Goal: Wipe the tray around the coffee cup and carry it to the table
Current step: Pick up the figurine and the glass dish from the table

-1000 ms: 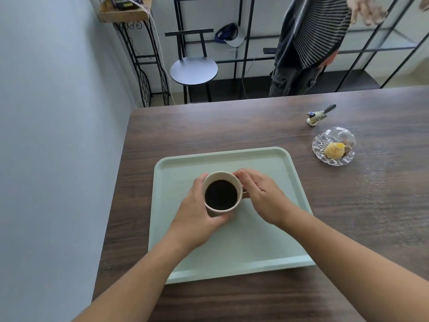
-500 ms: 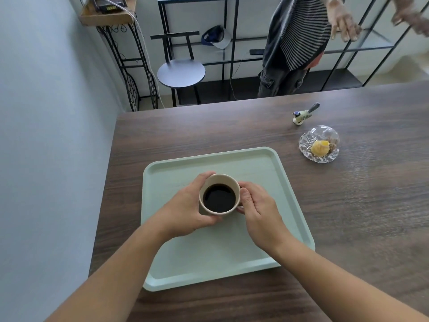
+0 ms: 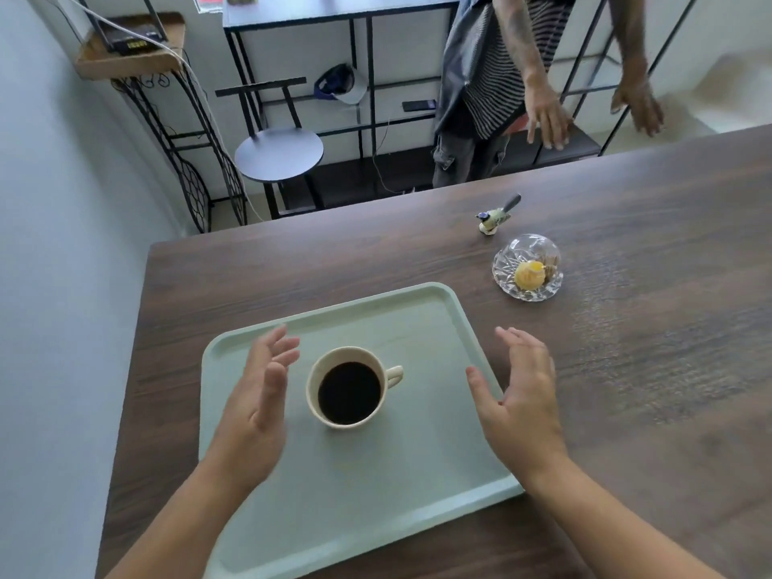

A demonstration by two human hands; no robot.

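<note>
A cream coffee cup (image 3: 350,422) full of black coffee stands near the middle of a pale green tray (image 3: 376,495), its handle pointing right. The tray lies on a dark wooden table (image 3: 626,369). My left hand (image 3: 255,411) hovers open just left of the cup, palm facing it, not touching. My right hand (image 3: 518,407) is open over the tray's right rim, well clear of the cup. No cloth is in view.
A glass dish (image 3: 527,269) holding a yellow sweet and a small bird figurine (image 3: 497,217) sit on the table beyond the tray. Another person (image 3: 493,89) stands at the far edge, hands lowered. A round stool (image 3: 279,152) and metal shelving stand behind; a wall runs along the left.
Both hands have let go of the cup and spread apart to either side. The cup now stands alone on the tray. The camera view shifted slightly.
</note>
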